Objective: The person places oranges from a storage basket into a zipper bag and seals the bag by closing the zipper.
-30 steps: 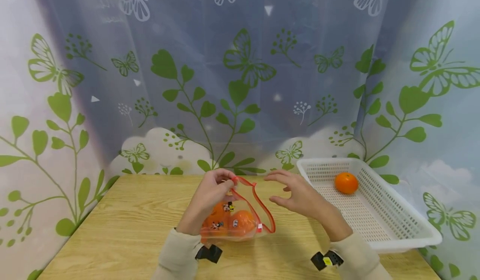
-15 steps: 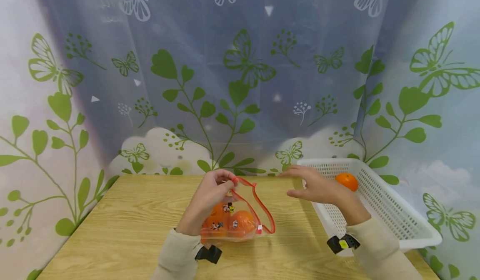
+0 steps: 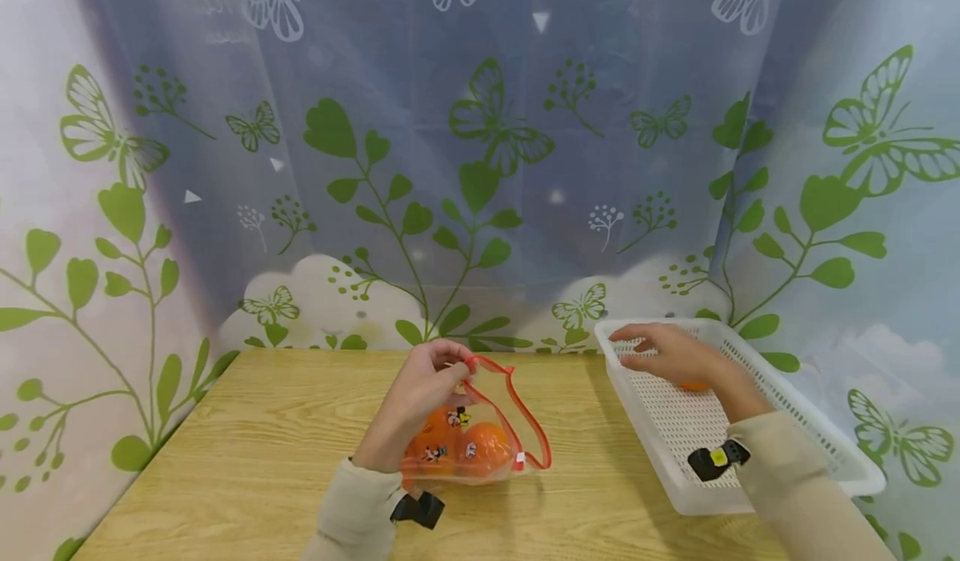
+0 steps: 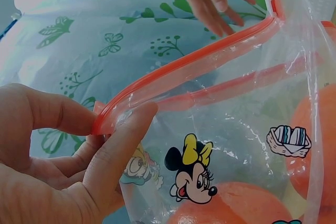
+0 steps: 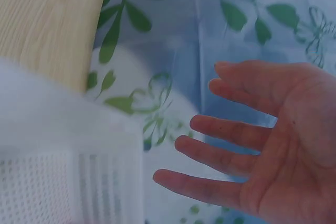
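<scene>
- My left hand pinches the zip bag rim, keeping its mouth up on the table.
- My right hand, fingers spread and holding nothing, hovers over the orange in the white basket.

Clear plastic zip bag with red seal strip and cartoon-mouse prints, lying on the wooden table, mouth open and lifted at one corner, pinched there. Round orange fruits inside, pressed together. One more round orange fruit in the white perforated plastic basket, mostly hidden under a hand.
</scene>
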{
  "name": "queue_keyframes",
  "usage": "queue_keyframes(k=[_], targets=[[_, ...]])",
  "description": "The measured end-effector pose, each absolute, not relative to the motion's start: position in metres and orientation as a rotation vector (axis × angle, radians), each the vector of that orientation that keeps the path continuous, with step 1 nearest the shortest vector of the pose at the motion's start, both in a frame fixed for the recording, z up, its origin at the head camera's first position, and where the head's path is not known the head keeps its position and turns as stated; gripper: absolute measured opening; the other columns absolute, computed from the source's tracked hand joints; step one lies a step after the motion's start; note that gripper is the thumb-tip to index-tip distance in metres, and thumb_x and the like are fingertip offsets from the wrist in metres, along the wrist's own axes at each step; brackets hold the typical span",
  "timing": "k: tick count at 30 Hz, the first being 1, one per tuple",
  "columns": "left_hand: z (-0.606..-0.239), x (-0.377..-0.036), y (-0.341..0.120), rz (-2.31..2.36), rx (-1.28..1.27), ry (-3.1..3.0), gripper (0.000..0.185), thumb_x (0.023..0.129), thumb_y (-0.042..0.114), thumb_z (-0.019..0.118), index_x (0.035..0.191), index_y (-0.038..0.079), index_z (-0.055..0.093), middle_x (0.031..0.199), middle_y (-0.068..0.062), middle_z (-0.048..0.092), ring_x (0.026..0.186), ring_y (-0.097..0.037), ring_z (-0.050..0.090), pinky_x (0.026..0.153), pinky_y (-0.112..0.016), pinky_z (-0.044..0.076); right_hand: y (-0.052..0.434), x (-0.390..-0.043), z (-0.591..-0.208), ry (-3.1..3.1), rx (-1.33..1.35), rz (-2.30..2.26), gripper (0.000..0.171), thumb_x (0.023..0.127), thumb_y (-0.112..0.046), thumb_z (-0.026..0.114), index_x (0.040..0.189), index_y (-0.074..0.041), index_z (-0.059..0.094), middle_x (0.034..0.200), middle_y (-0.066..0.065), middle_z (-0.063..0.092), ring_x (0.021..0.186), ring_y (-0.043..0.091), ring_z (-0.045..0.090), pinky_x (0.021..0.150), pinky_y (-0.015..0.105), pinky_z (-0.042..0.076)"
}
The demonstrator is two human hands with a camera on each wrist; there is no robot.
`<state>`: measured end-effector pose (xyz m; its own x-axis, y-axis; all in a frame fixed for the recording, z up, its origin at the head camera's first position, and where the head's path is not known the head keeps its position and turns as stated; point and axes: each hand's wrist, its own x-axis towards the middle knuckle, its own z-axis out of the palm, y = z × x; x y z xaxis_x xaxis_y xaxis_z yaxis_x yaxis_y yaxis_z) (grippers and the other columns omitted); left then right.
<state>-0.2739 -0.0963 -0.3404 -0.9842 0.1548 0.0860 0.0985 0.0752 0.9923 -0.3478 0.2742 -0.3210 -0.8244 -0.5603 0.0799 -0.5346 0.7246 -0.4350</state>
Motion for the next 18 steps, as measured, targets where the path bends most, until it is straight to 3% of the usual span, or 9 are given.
queue_keyframes(k=[18], targets=[[-0.342, -0.275, -0.096, 2.08, 0.26, 2.278, 0.014, 0.102, 0.003, 0.056, 0.112, -0.003, 0.064, 0.095, -0.008, 0.064, 0.078, -0.019, 0.061, 0.071, -0.032, 0.065, 0.339, -0.388, -0.354, 3.008, -0.577, -0.649, 0.045, 0.101, -0.018, 0.061, 0.132, 0.015, 0.056, 0.127, 0.041, 0.06, 0.115, 0.056, 0.059, 0.095, 0.065, 0.053]])
